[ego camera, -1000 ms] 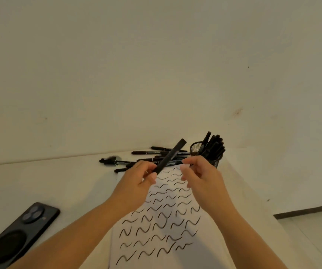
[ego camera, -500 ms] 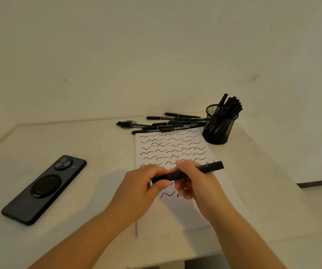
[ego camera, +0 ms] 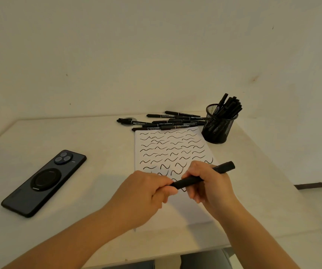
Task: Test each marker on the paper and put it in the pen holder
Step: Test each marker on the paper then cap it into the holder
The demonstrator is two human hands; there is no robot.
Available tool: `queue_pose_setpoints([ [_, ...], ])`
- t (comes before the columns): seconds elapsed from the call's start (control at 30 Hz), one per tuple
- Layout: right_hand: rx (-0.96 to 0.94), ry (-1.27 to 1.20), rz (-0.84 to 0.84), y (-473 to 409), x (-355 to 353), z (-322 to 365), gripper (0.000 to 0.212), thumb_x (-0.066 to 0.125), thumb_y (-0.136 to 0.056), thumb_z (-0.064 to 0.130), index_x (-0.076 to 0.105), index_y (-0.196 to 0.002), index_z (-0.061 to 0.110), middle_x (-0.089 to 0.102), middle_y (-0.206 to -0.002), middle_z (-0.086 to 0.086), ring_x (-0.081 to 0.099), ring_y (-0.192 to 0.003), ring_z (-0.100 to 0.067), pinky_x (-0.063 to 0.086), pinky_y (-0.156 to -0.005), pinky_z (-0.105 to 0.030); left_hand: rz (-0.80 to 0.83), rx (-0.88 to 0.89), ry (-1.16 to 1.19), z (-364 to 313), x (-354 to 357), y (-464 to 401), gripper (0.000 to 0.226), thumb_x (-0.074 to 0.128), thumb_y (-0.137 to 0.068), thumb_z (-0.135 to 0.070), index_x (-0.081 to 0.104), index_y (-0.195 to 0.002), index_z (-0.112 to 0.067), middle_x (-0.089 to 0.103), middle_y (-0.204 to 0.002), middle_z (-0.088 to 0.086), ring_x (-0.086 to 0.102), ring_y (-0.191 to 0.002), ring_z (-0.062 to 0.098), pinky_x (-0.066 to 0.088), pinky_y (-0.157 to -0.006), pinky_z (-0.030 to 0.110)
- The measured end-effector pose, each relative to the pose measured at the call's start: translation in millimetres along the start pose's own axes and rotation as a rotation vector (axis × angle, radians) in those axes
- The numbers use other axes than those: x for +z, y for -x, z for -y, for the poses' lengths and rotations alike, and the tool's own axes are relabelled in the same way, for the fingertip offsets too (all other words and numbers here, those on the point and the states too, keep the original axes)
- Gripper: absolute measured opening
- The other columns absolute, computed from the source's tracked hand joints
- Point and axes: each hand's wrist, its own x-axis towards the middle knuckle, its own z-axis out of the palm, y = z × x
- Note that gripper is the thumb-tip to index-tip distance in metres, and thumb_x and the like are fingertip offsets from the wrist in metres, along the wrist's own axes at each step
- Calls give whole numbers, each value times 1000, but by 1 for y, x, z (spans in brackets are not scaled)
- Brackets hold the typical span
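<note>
A black marker (ego camera: 190, 180) lies across both hands above the lower part of the white paper (ego camera: 167, 150), which is covered with black squiggles. My left hand (ego camera: 144, 193) pinches the marker's left end. My right hand (ego camera: 208, 183) grips its barrel, and the right end sticks out past the fingers. Several loose black markers (ego camera: 167, 122) lie in a heap at the paper's far edge. A black mesh pen holder (ego camera: 217, 127) with several markers in it stands at the paper's far right corner.
A black phone (ego camera: 43, 181) lies face down on the left of the pale table (ego camera: 102, 152). A small round clear disc (ego camera: 128, 121) sits under the leftmost loose markers. The table's near edge and right edge are close to the hands; a wall stands behind.
The view tipped down, bringing more of the table into sight. Both hands carried the marker from near the holder down over the lower paper, and the marker turned from steep to nearly level.
</note>
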Motion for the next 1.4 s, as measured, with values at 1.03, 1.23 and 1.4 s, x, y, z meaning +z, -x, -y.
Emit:
queue_pose_setpoints([
  [1.03, -181, 555, -303, -11, -86, -28, 17, 58, -82, 20, 60, -69, 32, 66, -65, 7, 60, -69, -20, 44, -62, -31, -52, -107, 4, 52, 29, -44, 23, 39, -94, -38, 59, -96, -28, 65, -91, -4, 53, -87, 8, 47, -76, 36],
  [1.23, -187, 574, -381, -13, -91, -29, 20, 56, -82, 18, 56, -66, 31, 60, -65, -3, 45, -51, -13, 37, -50, -22, -27, -110, 29, 53, 30, -43, 15, 39, -94, -37, 49, -84, -44, 68, -94, -7, 54, -93, 7, 47, -79, 36],
  [1.4, -250, 647, -541, -8, -91, -28, 17, 53, -83, 19, 52, -69, 29, 58, -63, 3, 49, -52, -6, 37, -52, -28, -24, -118, 20, 54, 30, -43, 14, 38, -93, -40, 51, -86, -42, 67, -95, -4, 55, -91, 10, 47, -79, 36],
])
